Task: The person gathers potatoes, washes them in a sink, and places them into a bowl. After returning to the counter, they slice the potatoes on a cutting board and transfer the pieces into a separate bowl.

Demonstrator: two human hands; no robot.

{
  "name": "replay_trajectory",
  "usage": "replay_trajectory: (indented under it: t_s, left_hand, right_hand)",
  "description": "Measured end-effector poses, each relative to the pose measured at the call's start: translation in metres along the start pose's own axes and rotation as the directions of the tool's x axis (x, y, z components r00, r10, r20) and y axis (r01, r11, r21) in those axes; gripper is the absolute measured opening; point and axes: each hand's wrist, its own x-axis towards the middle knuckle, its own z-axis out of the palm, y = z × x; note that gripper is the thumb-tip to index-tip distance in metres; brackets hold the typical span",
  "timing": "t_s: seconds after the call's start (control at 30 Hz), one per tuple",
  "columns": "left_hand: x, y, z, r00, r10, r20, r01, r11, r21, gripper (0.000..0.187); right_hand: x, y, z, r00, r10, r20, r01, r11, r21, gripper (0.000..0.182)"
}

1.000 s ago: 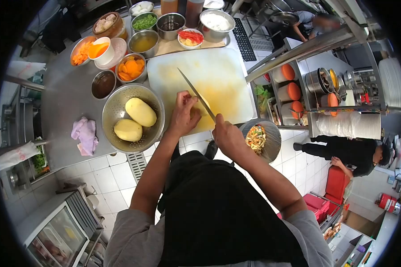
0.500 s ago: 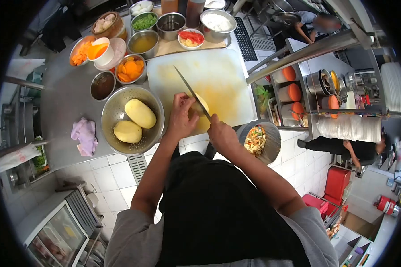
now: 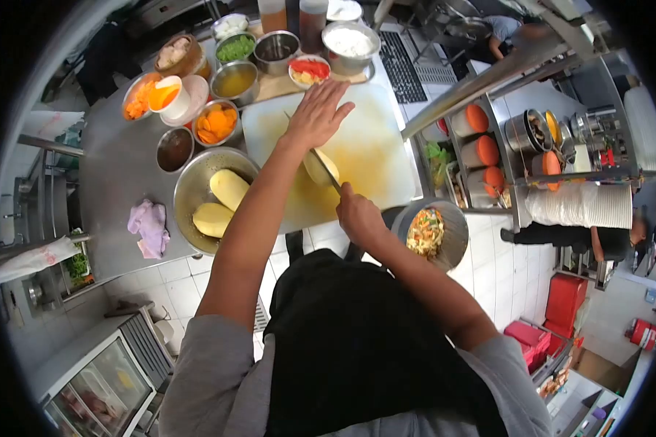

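Observation:
My right hand (image 3: pixel 361 217) is wrapped round the handle of a knife (image 3: pixel 328 170), whose blade lies across a peeled potato (image 3: pixel 319 167) on the yellow-stained white cutting board (image 3: pixel 375 146). Over the upper part of the board, my left hand (image 3: pixel 318 118) is stretched out with its fingers spread, holding nothing and hiding part of the blade. Two more peeled potatoes (image 3: pixel 229 188) lie in a perforated metal bowl (image 3: pixel 188 171) at the board's left, partly behind my left forearm.
Bowls of sliced carrot (image 3: pixel 216 124), brown sauce (image 3: pixel 175 150), chopped greens (image 3: pixel 235 48) and white powder (image 3: pixel 351 41) stand round the board. A purple cloth (image 3: pixel 149 227) lies left. A scrap bin (image 3: pixel 444 237) stands below right. Other people are at the right.
My left hand has let go of the potato and moved up over the board, its fingers opening out. The knife remains at the potato in my right hand.

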Motion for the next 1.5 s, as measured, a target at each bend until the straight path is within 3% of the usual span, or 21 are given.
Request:
replay_trajectory:
  t_s: [0.1, 0.17, 0.3, 0.5, 0.53, 0.63, 0.67, 0.7, 0.77, 0.83, 0.87, 0.9, 1.1, 1.33, 1.4, 1.43, 1.5]
  left_hand:
    - [0.006, 0.002, -0.014, 0.998, 0.048, 0.031, -0.047, 0.998, -0.030, 0.054]
    - [-0.001, 0.001, -0.016, 0.992, 0.123, -0.035, -0.126, 0.988, -0.090, 0.054]
    - [0.014, -0.010, -0.003, 0.994, 0.102, -0.028, -0.101, 0.995, 0.022, 0.054]
    - [0.002, -0.037, 0.029, 0.990, 0.075, 0.122, -0.075, 0.997, -0.002, 0.053]
    - [0.003, -0.041, 0.031, 0.998, -0.013, 0.059, 0.022, 0.988, -0.155, 0.051]
    - [0.006, -0.068, 0.047, 0.997, 0.070, 0.012, -0.065, 0.974, -0.218, 0.047]
    - [0.007, -0.055, 0.040, 0.990, -0.090, -0.107, 0.022, 0.856, -0.517, 0.041]
    - [0.016, -0.027, -0.008, 0.985, -0.137, -0.106, 0.070, 0.876, -0.478, 0.033]
    - [0.002, 0.010, -0.067, 0.984, -0.080, -0.156, 0.034, 0.960, -0.279, 0.031]
    - [-0.043, 0.025, -0.082, 0.982, -0.183, 0.053, 0.190, 0.932, -0.308, 0.033]
    - [-0.067, 0.038, -0.087, 0.978, -0.153, 0.142, 0.180, 0.964, -0.197, 0.038]
    - [-0.086, 0.049, -0.090, 0.965, -0.132, 0.226, 0.155, 0.984, -0.088, 0.043]
    - [-0.146, 0.052, -0.053, 0.950, -0.200, 0.239, 0.150, 0.966, 0.213, 0.061]
    - [-0.140, 0.049, -0.024, 0.972, -0.206, 0.116, 0.166, 0.944, 0.285, 0.052]
    - [-0.134, 0.046, -0.024, 0.980, -0.199, -0.028, 0.201, 0.956, 0.216, 0.039]
    - [-0.129, 0.047, -0.027, 0.981, -0.192, -0.028, 0.193, 0.957, 0.218, 0.039]
    - [-0.122, 0.046, -0.035, 0.833, -0.552, -0.022, 0.532, 0.812, -0.239, 0.033]
  right_hand:
    - [0.007, -0.003, 0.000, 0.999, 0.037, 0.010, -0.038, 0.999, 0.027, 0.022]
    - [0.007, -0.004, 0.001, 0.999, 0.040, 0.003, -0.040, 0.999, 0.030, 0.020]
    - [0.028, 0.001, -0.002, 1.000, 0.022, -0.009, -0.021, 0.996, 0.082, 0.018]
    - [0.021, 0.006, 0.010, 0.999, 0.028, -0.027, -0.028, 0.999, 0.022, 0.016]
    - [0.023, 0.015, 0.026, 1.000, 0.022, -0.003, -0.022, 1.000, 0.006, 0.017]
    - [0.044, 0.021, 0.034, 0.995, -0.053, -0.083, 0.045, 0.994, -0.104, 0.022]
    - [0.036, 0.018, 0.024, 1.000, -0.024, -0.009, 0.024, 1.000, -0.009, 0.022]
    - [0.030, 0.020, 0.017, 0.999, -0.010, 0.050, 0.006, 0.997, 0.075, 0.023]
    - [0.032, 0.033, 0.015, 0.997, -0.038, 0.067, 0.030, 0.992, 0.120, 0.022]
    - [0.039, 0.044, 0.014, 0.989, -0.140, 0.039, 0.129, 0.972, 0.198, 0.020]
    - [0.042, 0.049, 0.011, 0.986, -0.161, 0.047, 0.143, 0.953, 0.266, 0.022]
    - [0.044, 0.049, 0.006, 0.986, -0.162, 0.043, 0.145, 0.952, 0.270, 0.022]
    - [0.043, 0.059, -0.011, 0.989, -0.108, 0.101, 0.075, 0.955, 0.287, 0.021]
    - [0.038, 0.082, -0.016, 0.989, -0.137, 0.058, 0.122, 0.968, 0.220, 0.021]
    - [0.033, 0.086, -0.016, 0.990, -0.131, 0.056, 0.116, 0.969, 0.216, 0.021]
    - [0.028, 0.087, -0.014, 0.990, -0.135, 0.034, 0.125, 0.971, 0.202, 0.021]
    - [0.019, 0.091, -0.010, 0.990, -0.138, 0.010, 0.134, 0.973, 0.188, 0.020]
